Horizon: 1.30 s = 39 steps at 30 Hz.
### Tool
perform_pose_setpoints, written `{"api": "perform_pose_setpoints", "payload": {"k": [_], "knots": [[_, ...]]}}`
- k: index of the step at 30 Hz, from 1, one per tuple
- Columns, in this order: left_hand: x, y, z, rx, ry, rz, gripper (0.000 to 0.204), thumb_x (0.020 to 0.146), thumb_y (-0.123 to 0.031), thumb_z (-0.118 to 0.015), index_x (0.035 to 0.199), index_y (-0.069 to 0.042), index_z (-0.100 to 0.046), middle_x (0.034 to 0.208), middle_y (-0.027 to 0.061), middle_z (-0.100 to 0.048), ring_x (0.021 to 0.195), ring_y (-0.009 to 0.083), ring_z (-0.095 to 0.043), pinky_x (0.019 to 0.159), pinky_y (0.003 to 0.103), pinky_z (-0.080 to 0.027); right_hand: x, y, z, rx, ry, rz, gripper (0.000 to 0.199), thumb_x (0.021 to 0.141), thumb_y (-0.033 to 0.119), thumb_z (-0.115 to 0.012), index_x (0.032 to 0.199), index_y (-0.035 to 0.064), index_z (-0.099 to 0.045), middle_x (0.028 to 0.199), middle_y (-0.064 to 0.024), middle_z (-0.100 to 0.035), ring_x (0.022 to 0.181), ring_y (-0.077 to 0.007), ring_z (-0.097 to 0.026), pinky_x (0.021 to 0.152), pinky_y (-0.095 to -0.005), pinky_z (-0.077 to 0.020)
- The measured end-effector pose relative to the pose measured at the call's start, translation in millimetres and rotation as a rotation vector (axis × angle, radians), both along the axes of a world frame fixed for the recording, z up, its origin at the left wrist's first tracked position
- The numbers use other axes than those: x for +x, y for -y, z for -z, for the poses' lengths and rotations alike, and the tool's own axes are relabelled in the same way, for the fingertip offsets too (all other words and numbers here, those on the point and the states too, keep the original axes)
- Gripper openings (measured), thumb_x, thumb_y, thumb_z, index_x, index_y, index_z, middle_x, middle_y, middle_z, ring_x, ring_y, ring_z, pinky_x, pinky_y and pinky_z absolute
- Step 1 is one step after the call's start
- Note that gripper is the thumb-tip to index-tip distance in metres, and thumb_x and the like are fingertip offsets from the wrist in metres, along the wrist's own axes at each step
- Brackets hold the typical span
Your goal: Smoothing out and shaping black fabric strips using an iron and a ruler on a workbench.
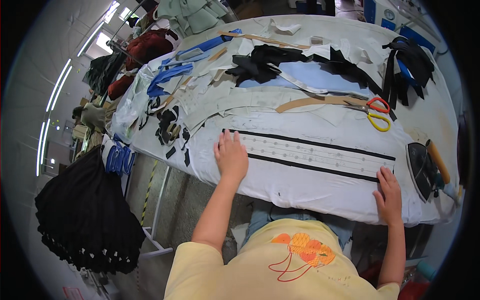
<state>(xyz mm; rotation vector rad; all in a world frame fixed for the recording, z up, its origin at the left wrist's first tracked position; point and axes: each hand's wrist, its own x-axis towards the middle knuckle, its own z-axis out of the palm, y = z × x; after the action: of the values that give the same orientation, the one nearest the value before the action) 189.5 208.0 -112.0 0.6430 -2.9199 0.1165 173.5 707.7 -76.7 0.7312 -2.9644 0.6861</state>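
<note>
Strip laid flat, both ends being pressed.
Left hand (231, 156) and right hand (389, 194), fingers together, are flattening strip (310, 154) on surface (300, 192); iron (422, 169) waiting unused.

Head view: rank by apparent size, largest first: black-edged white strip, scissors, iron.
1. Black-edged white strip, by far the longest; both hands rest on it.
2. Iron.
3. Scissors.
Iron and scissors look close, and fisheye bending near the rim makes that order unsure.

Pattern strip (310, 152): long, narrow, white, marked with fine lines and small dots, bordered on both long sides by black fabric bands. Lies flat, slightly slanted, on white padded table, near its front edge.
</note>
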Motion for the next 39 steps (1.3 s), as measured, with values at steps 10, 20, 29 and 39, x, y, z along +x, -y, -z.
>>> {"api": "perform_pose_setpoints", "payload": {"k": [10, 20, 29, 39], "knots": [[-26, -198, -22, 0.568, -0.266, 1.035, 0.027, 0.083, -0.003, -0.061, 0.11, -0.006, -0.066, 0.11, 0.0132, -0.063, 0.103, 0.0329, -0.059, 0.089, 0.042, -0.048, -12, -13, 6, -0.188, -0.338, -0.019, 0.016, 0.075, 0.007, -0.074, 0.09, 0.0026, -0.069, 0.094, -0.0113, -0.066, 0.087, -0.0323, -0.062, 0.077, -0.0406, -0.05], [-38, -267, -24, 0.604, -0.097, 1.164, 0.028, 0.081, -0.006, -0.067, 0.11, -0.006, -0.067, 0.107, 0.0085, -0.061, 0.1, 0.03, -0.056, 0.088, 0.039, -0.045, -8, -27, 23, -0.241, -0.311, 0.066, 0.015, 0.076, 0.01, -0.073, 0.091, 0.0062, -0.069, 0.095, -0.0059, -0.066, 0.089, -0.0264, -0.063, 0.077, -0.0378, -0.0509], [-47, -287, -18, 0.62, -0.126, 1.096, 0.025, 0.075, -0.019, -0.076, 0.096, -0.01, -0.064, 0.098, 0.0056, -0.058, 0.096, 0.0279, -0.055, 0.083, 0.041, -0.042, -19, -24, 18, -0.034, -0.359, -0.027, 0.015, 0.075, 0.008, -0.073, 0.09, 0.0078, -0.069, 0.093, -0.0043, -0.066, 0.087, -0.0244, -0.063, 0.077, -0.0369, -0.0504], [-50, -291, -16, 0.595, -0.137, 1.063, 0.028, 0.071, -0.022, -0.079, 0.09, -0.011, -0.062, 0.092, 0.0037, -0.056, 0.093, 0.0267, -0.054, 0.08, 0.04, -0.042, -28, -32, 20, -0.048, -0.363, -0.17, 0.012, 0.073, 0.007, -0.072, 0.083, 0.0062, -0.065, 0.094, -0.0043, -0.065, 0.084, -0.0247, -0.062, 0.075, -0.0364, -0.0504]]}}
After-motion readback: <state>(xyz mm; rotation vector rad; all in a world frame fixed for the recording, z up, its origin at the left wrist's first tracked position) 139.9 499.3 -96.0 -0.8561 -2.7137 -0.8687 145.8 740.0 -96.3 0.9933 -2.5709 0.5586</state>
